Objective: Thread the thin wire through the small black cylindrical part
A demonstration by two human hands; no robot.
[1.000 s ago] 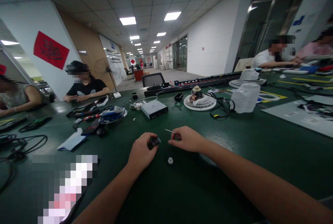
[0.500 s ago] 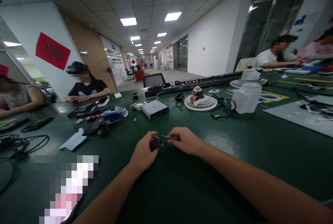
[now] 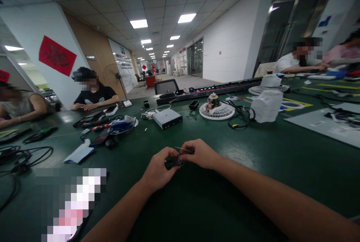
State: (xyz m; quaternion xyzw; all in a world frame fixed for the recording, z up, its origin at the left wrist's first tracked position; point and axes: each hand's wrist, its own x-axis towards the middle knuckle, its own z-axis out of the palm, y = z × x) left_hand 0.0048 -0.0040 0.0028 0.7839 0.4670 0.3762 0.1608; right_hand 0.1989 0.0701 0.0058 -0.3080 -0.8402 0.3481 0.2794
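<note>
My left hand [image 3: 157, 169] is closed around a small black cylindrical part [image 3: 176, 160], gripped between thumb and fingers a little above the green tabletop. Its right-hand end shows a round rim. Against that end my right hand [image 3: 203, 154] brings its fingertips together. A thin metal rod-like tool [image 3: 182, 148] sticks out of the right hand toward the left, above the black part. What the tool is exactly cannot be made out. Whether the right fingertips also pinch something small at the rim is hidden.
Beyond my hands lie a silver disc drive [image 3: 168, 117], a small black box [image 3: 194, 105] and a white fan grille [image 3: 216, 111] with a motor on it. A white plastic housing [image 3: 266, 106] stands right. Left are a mouse [image 3: 110, 142], a folded blue sheet [image 3: 80, 153] and cables [image 3: 36, 156].
My left hand has moved slightly right and down with the black part, closing the gap to my right hand. The right fingertips now meet the part's rim.
</note>
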